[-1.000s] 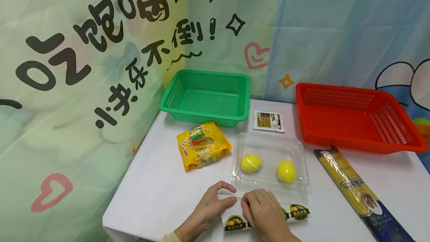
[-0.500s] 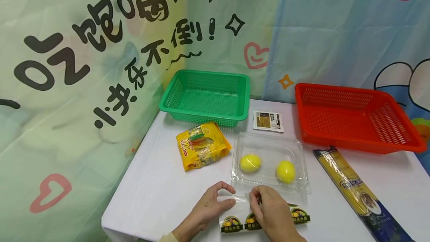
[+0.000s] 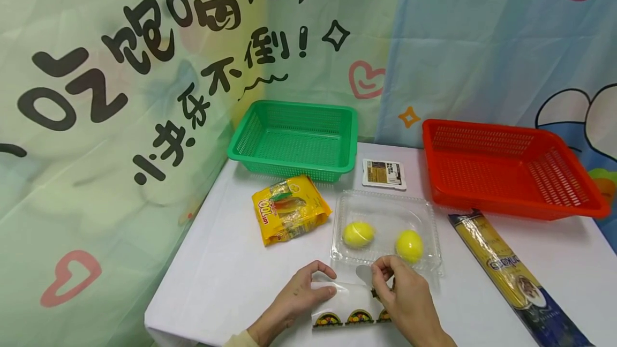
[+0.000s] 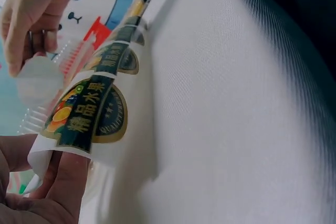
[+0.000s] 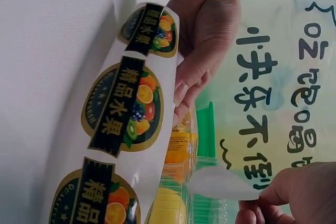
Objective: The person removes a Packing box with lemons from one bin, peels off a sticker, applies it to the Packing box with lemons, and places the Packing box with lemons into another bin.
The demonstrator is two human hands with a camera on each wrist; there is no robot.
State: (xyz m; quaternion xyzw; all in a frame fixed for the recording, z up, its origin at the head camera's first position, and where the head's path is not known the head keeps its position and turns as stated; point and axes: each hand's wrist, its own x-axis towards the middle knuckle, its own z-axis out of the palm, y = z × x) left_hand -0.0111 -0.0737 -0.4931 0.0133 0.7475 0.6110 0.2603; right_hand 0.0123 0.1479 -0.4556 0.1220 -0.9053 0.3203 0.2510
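Observation:
My left hand [image 3: 300, 294] pinches the left end of a white sheet of round fruit stickers [image 3: 348, 299], its thumb on top. In the right wrist view the stickers [image 5: 128, 111] show dark bands and printed fruit. The sheet curves along its lower edge. Between the thumb and fingertips of my right hand [image 3: 407, 299] is one peeled sticker [image 3: 365, 273], held by its edge, pale back showing, just above the sheet. Beyond both hands lies a clear plastic clamshell box [image 3: 383, 208] with two yellow lemons [image 3: 358, 235] in it.
A yellow snack packet [image 3: 291, 210] lies left of the box, in front of a green basket [image 3: 294, 167]. A small flat packet [image 3: 384, 174] sits behind the box. At right are a red basket [image 3: 501, 205] and a long spaghetti packet [image 3: 518, 277].
My right hand has peeled a sticker off the sheet and moved it up and to the right. The left hand has stayed at the sheet's left end.

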